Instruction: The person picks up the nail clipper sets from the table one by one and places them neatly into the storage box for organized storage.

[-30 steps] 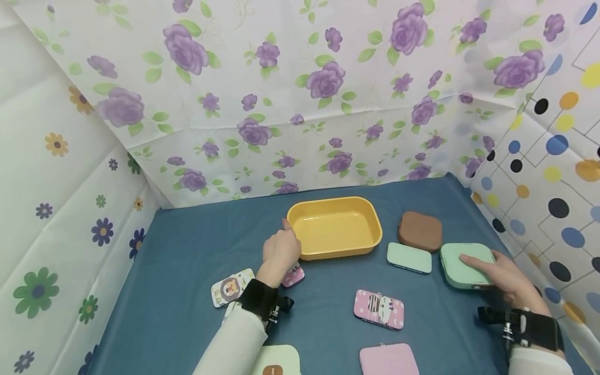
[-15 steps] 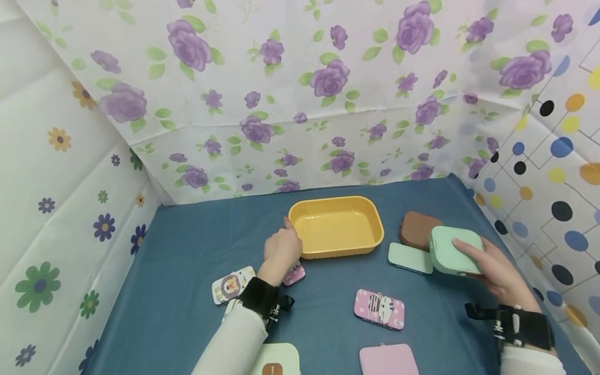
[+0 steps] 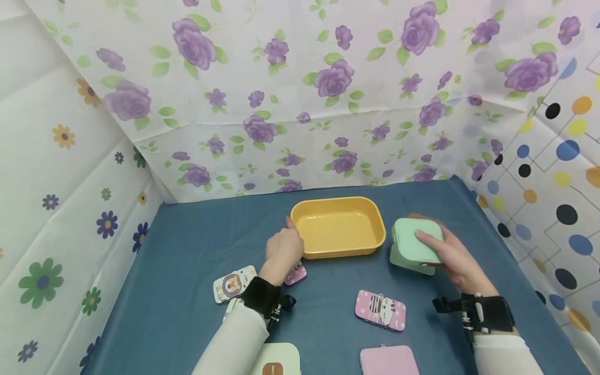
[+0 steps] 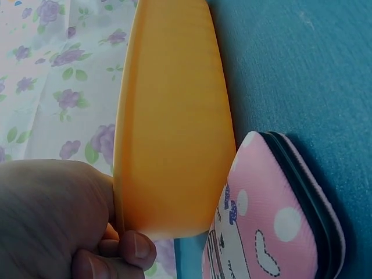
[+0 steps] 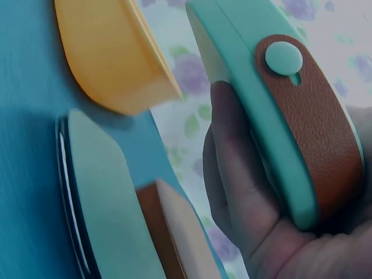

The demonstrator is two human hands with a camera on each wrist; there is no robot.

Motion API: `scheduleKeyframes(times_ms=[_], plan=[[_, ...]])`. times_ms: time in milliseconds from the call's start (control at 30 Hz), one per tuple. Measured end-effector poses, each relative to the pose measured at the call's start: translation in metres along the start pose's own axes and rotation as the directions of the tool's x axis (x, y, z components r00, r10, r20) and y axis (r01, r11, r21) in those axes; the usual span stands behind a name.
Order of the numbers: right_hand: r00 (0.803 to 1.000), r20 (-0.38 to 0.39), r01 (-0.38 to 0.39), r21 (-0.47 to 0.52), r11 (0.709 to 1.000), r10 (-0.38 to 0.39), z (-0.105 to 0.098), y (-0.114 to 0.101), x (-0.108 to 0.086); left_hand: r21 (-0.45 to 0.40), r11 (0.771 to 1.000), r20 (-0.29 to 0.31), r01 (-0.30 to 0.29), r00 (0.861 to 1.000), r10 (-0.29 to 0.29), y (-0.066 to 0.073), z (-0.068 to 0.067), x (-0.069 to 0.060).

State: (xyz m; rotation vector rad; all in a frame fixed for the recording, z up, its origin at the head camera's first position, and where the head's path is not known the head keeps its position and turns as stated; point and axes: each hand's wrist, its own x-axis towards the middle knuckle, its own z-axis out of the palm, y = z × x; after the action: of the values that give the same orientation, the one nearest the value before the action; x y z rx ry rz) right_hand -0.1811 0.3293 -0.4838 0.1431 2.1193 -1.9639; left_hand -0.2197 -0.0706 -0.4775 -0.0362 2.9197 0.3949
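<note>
The mint case (image 3: 414, 239) is held aloft by the right hand (image 3: 457, 261), right of the yellow tray (image 3: 339, 232), which is gripped at its left end by the left hand (image 3: 284, 249); lifting seems done, setting-down left.

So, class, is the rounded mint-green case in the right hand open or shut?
Shut: the right wrist view shows the mint-green case with its brown strap buttoned across the seam.
</note>
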Motion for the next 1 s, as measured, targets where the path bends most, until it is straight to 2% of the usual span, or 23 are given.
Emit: scheduleKeyframes(times_ms=[300,567,833,1000], plan=[[0.999,-0.002,0.045,0.004,0.999,-0.045,0.06,-0.018,0.012,0.019,1.0,-0.006,-0.011,1.0,0.011,0.0,0.001,-0.001],[0.999,0.009,0.047,-0.055,0.997,-0.047,0.113,-0.027,0.038,0.005,1.0,-0.011,-0.011,1.0,0.011,0.0,0.0,0.0],[0.997,-0.036,0.064,-0.091,0.994,-0.067,0.146,-0.026,0.064,0.022,0.999,-0.008,-0.026,1.0,0.027,-0.001,0.0,0.002],[0.995,-0.051,0.085,-0.072,0.994,-0.089,0.162,-0.023,0.074,0.027,0.999,-0.01,-0.024,1.0,0.024,0.0,0.0,0.001]])
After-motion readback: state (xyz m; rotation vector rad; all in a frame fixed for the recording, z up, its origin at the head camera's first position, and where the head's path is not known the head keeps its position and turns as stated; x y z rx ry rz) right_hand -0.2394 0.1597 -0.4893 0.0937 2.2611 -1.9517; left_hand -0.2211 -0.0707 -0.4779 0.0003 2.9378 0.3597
